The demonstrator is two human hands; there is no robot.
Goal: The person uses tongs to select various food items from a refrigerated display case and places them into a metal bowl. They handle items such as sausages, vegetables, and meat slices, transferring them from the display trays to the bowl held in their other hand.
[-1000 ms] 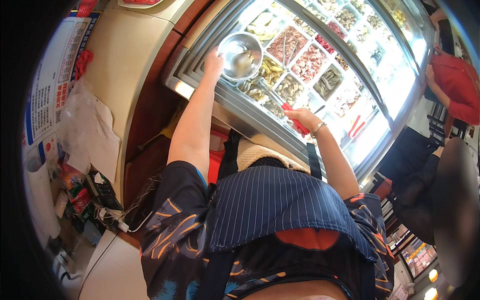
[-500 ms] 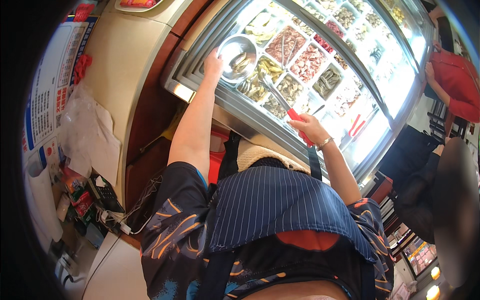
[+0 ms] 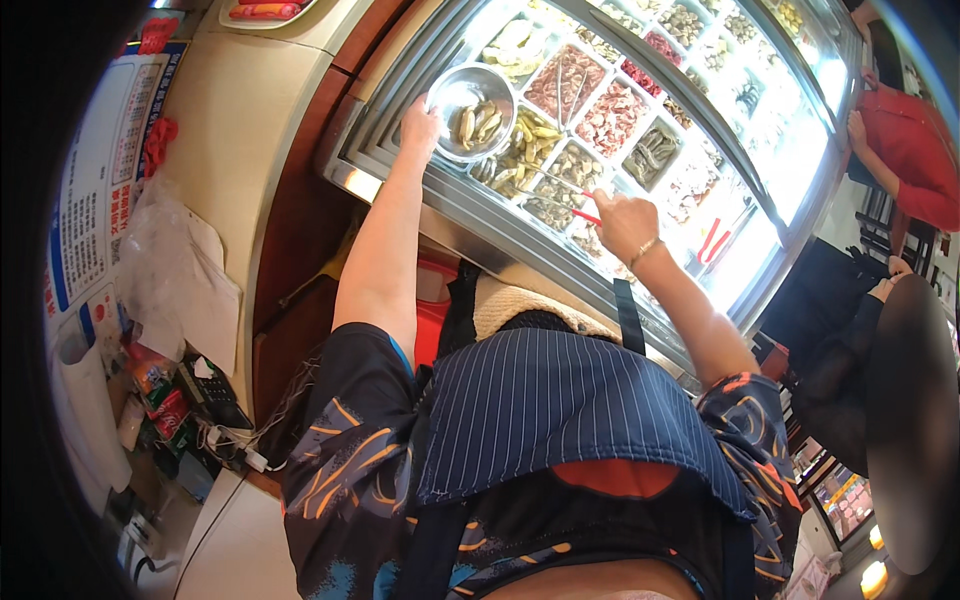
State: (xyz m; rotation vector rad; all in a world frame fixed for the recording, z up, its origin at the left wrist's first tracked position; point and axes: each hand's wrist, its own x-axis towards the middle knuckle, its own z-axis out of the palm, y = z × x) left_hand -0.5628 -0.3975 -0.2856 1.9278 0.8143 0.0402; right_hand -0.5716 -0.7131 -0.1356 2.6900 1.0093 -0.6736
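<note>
My left hand (image 3: 419, 128) is closed on the near-left rim of a round metal bowl (image 3: 450, 92), tilted above the front edge of a lit display case. Several yellow-green, elongated food pieces (image 3: 481, 124) lie in the bowl. Closed around the red handles of metal tongs (image 3: 586, 216), my right hand (image 3: 628, 224) is over the case. The tongs' arms are spread and reach left toward a tray of similar yellow-green pieces (image 3: 533, 140); their tips are hard to make out there. Beside it sits a tray of greyish-brown pieces (image 3: 574, 172).
More trays hold pinkish meat (image 3: 612, 118) and dark strips (image 3: 653, 150); another pair of tongs (image 3: 572, 90) rests among them. A raised glass panel's frame (image 3: 690, 95) crosses the case. Left is a beige counter (image 3: 240, 110). A person in red (image 3: 905, 150) stands at far right.
The tongs have spread apart, and my right hand has turned and shifted slightly up. More of the bowl's yellow-green pieces show now. My left hand has moved slightly left with the bowl.
</note>
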